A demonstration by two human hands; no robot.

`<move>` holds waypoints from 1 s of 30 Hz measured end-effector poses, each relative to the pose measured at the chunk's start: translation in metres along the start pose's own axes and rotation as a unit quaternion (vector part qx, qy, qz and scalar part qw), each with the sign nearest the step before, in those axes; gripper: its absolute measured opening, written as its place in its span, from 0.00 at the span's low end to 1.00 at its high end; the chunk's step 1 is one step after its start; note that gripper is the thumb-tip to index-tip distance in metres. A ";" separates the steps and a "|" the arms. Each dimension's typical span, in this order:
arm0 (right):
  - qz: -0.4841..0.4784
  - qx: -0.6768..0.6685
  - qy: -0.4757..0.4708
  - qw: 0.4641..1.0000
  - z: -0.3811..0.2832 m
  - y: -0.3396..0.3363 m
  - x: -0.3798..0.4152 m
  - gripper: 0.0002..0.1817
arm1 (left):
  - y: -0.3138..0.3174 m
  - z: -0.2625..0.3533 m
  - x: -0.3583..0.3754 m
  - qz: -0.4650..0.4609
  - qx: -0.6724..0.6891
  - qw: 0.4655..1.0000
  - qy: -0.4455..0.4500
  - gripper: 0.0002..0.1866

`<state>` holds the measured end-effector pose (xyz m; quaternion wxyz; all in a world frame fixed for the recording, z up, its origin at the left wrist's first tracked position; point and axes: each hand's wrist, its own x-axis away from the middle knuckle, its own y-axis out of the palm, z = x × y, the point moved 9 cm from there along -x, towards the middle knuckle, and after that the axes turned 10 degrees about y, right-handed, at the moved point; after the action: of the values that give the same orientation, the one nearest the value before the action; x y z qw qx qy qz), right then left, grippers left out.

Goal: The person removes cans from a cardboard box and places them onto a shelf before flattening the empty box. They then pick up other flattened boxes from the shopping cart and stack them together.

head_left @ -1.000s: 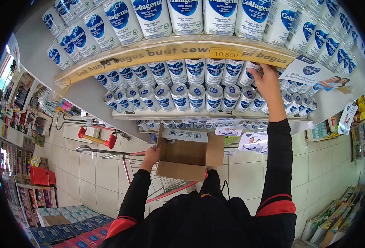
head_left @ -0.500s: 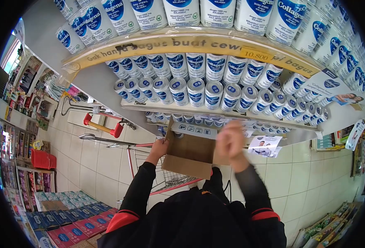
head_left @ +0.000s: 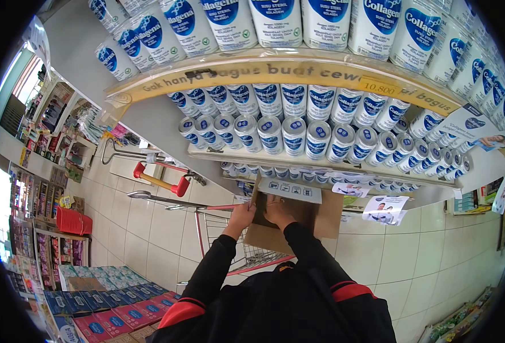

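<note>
A cardboard box (head_left: 268, 239) with its flaps open rests over the shopping cart in front of me. My left hand (head_left: 241, 217) is closed on the box's left edge. Inside the box, near that same side, is my right hand (head_left: 277, 212), its fingers stretched forward and partly hidden; no item shows in it. A printed white flap (head_left: 291, 190) stands at the far side, while a brown flap (head_left: 328, 215) folds out to the right. Just beyond the box, rows of white and blue Collagena cans (head_left: 294, 136) line the shelf.
The shopping cart (head_left: 207, 224), with a red and yellow handle (head_left: 160, 180), stands left of the box. A shelf edge with a yellow strip (head_left: 298, 70) juts out above. Stacked cartons (head_left: 109, 306) lie at lower left, red baskets (head_left: 73, 220) behind them.
My right hand has moved left and down from above the box's right side into the box. My left hand keeps its hold on the edge. The view has shifted slightly.
</note>
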<state>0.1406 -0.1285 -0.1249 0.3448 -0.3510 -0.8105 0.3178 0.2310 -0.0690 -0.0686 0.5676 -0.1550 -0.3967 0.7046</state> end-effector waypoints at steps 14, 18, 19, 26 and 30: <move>0.190 -0.020 -0.085 0.978 0.001 -0.009 0.017 0.25 | 0.005 -0.007 -0.003 -0.018 0.013 1.000 0.000 0.18; 0.197 -0.029 -0.095 0.975 0.006 -0.016 0.024 0.22 | 0.006 -0.011 -0.003 -0.005 -0.001 1.000 0.017 0.18; 0.190 -0.068 -0.084 0.976 0.007 -0.025 0.030 0.21 | 0.005 -0.010 -0.004 -0.010 -0.001 1.000 0.005 0.18; 0.301 -0.439 -0.083 0.843 0.060 -0.150 0.146 0.28 | 0.006 -0.012 -0.005 -0.024 -0.006 1.000 0.009 0.19; 0.373 -0.356 -0.112 0.850 0.073 -0.287 0.214 0.29 | -0.001 -0.003 -0.005 -0.027 -0.014 1.000 0.006 0.19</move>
<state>-0.1276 -0.1383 0.1231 -0.0410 -0.6875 -0.7095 0.1491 0.2348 -0.0724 -0.0711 0.5867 -0.1563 -0.4077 0.6820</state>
